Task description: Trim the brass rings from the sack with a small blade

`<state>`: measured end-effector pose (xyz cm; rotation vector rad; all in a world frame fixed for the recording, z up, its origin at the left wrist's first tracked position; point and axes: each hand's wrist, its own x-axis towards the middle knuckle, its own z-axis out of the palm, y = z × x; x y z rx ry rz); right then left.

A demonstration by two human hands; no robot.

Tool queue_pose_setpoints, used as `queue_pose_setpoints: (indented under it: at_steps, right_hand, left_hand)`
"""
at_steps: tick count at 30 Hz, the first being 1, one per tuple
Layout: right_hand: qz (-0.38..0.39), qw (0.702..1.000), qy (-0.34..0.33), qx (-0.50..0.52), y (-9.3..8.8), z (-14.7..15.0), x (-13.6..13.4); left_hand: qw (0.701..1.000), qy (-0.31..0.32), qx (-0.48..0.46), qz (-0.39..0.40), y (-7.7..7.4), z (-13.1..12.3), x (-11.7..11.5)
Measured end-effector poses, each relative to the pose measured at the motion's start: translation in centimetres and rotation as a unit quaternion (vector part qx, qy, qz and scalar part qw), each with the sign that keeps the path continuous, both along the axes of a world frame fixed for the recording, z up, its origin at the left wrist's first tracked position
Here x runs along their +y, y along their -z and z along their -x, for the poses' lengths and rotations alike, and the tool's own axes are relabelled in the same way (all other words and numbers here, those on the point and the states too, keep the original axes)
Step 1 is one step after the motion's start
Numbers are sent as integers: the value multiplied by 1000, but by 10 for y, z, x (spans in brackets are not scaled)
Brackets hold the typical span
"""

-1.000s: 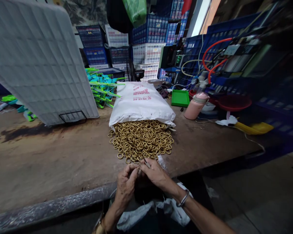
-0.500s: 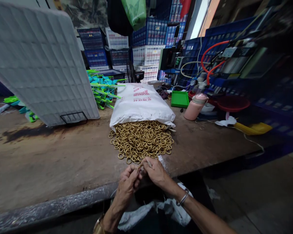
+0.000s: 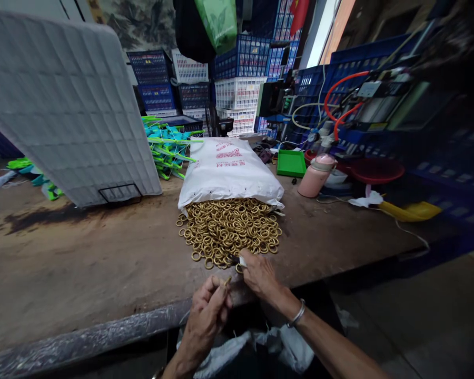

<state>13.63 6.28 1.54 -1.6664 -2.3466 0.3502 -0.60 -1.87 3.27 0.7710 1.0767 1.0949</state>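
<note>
A heap of gold-coloured rings (image 3: pixel 229 231) spills from the mouth of a white printed sack (image 3: pixel 231 171) on the table. My left hand (image 3: pixel 209 310) is closed near the table's front edge, pinching one gold-coloured ring (image 3: pixel 228 280) between thumb and fingers. At the near edge of the heap, my right hand (image 3: pixel 263 276) is closed too. Something small, whitish and dark, shows at its fingertips, too unclear to name. A single ring (image 3: pixel 239 268) lies just below those fingertips. Pale cloth or sacking (image 3: pixel 225 355) hangs below the hands.
A tall white quilted panel (image 3: pixel 71 105) stands at the left, with green and turquoise plastic pieces (image 3: pixel 169 147) behind it. On the right are a pink bottle (image 3: pixel 317 176), a green tray (image 3: pixel 291 163) and a machine with red hoses (image 3: pixel 383 105). Plastic crates (image 3: pixel 240 93) are stacked behind.
My hands have come apart. The right has moved forward to the edge of the heap, while the left stays near the table edge with its ring.
</note>
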Motion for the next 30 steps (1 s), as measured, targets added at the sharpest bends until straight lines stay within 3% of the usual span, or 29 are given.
queue_pose_setpoints:
  at_steps: [5, 10, 19, 24, 30]
  right_hand:
    - [-55, 997, 37, 43, -12, 7, 26]
    - [-72, 997, 26, 1, -18, 22, 46]
    - [-63, 997, 22, -46, -21, 37, 58]
    - [-70, 997, -15, 10, -22, 27, 54]
    - [-12, 988, -112, 105, -16, 20, 35]
  left_hand:
    - [997, -38, -70, 18, 11, 2, 6]
    - [988, -77, -132, 11, 19, 7, 11]
    - [974, -75, -206, 63, 25, 19, 14]
    - [985, -85, -143, 49, 22, 20, 27]
    - [989, -139, 45, -32, 24, 18, 49]
